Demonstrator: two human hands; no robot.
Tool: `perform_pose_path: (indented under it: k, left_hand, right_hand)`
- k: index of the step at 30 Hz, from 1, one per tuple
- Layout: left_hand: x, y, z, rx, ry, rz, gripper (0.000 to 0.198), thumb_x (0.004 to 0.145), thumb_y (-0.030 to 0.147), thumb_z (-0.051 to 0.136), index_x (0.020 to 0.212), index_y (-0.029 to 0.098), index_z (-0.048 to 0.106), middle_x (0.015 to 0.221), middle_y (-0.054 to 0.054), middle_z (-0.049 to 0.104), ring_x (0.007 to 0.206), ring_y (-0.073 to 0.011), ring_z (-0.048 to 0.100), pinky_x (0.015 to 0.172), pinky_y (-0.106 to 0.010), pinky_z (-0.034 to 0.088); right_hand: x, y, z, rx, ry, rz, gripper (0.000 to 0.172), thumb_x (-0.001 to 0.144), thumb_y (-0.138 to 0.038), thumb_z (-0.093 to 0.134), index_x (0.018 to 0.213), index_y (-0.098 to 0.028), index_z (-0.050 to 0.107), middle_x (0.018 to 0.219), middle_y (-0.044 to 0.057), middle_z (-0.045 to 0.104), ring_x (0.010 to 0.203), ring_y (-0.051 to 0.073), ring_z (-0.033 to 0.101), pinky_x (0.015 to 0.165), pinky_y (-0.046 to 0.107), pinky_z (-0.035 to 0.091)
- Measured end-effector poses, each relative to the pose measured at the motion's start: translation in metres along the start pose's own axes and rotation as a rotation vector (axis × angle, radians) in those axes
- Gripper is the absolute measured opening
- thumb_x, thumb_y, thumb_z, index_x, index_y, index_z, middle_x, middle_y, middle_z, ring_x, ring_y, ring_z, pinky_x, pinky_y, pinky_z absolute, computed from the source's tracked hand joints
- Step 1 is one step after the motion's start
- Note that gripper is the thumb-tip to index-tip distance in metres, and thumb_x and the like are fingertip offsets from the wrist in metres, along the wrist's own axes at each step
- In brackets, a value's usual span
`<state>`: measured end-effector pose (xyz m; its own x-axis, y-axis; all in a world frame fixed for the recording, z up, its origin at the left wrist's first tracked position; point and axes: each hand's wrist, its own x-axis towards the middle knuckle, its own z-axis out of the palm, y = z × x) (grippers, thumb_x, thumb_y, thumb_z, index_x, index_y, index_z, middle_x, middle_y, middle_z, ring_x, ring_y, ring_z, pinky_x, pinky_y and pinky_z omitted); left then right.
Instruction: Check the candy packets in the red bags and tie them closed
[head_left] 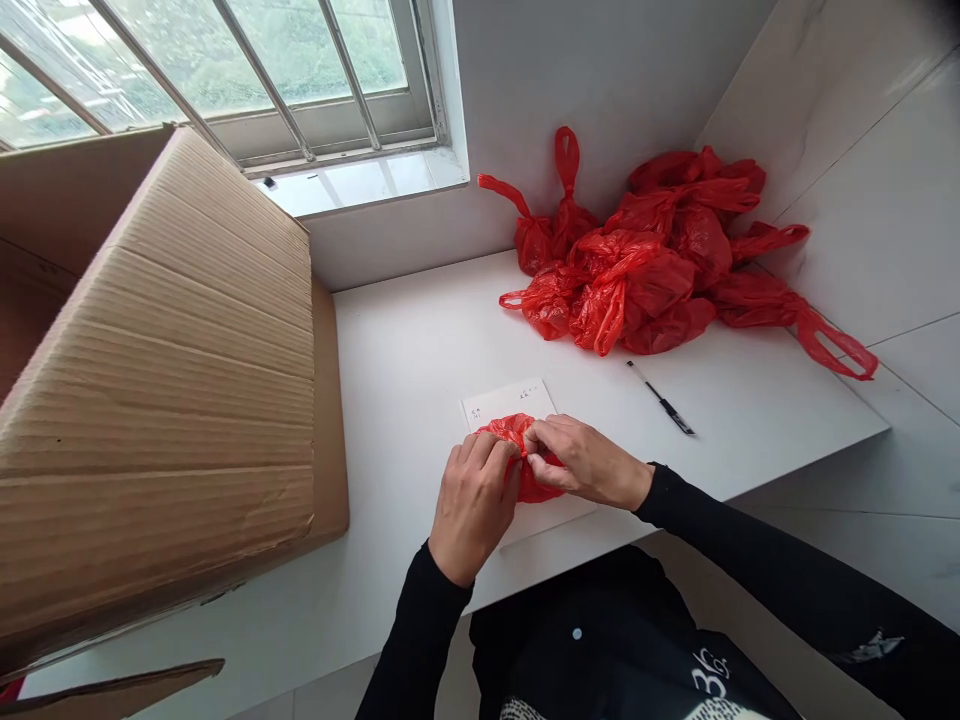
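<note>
A small bundle of red plastic bag lies on a white sheet of paper near the front of the white table. My left hand is closed around the bag's left side. My right hand pinches the bag from the right, fingers pressed together at its top. Both hands touch over the bundle, hiding much of it.
A large open cardboard box fills the left of the table. A heap of tied red plastic bags sits at the back right by the wall. A black pen lies to the right of the paper. A barred window is behind.
</note>
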<state>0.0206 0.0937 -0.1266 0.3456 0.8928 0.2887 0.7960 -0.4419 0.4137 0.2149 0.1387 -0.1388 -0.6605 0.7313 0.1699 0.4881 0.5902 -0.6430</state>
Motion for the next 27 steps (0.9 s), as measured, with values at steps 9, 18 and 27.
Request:
perform_pose_path:
  k: [9,18,27]
  left_hand:
    - [-0.002,-0.001,0.006,-0.074,0.041,0.02,0.017,0.093,0.01,0.048,0.08,0.022,0.047,0.078,-0.002,0.051,0.075,-0.0172,0.046,0.067,-0.032,0.043]
    - [-0.006,-0.008,0.002,-0.19,0.035,0.021,0.015,0.091,0.008,0.05,0.088,0.023,0.05,0.085,-0.001,0.055,0.079,-0.0166,0.052,0.069,-0.03,0.047]
    - [-0.011,-0.005,0.007,-0.244,0.082,-0.102,0.015,0.093,0.01,0.048,0.089,0.024,0.045,0.087,-0.001,0.054,0.079,-0.0156,0.053,0.069,-0.029,0.049]
  right_hand:
    - [-0.001,-0.011,-0.006,0.292,-0.01,0.169,0.008,0.091,-0.015,0.054,0.088,-0.022,0.05,0.082,-0.002,0.059,0.072,0.014,0.053,0.068,0.028,0.044]
    - [0.004,-0.009,-0.014,0.23,-0.035,0.028,0.017,0.093,-0.011,0.052,0.105,-0.022,0.057,0.1,0.002,0.067,0.089,0.017,0.06,0.086,0.036,0.05]
    - [0.002,-0.014,-0.012,0.373,0.0,0.179,0.014,0.096,-0.012,0.05,0.102,-0.022,0.059,0.096,0.0,0.068,0.084,0.015,0.061,0.08,0.031,0.049]
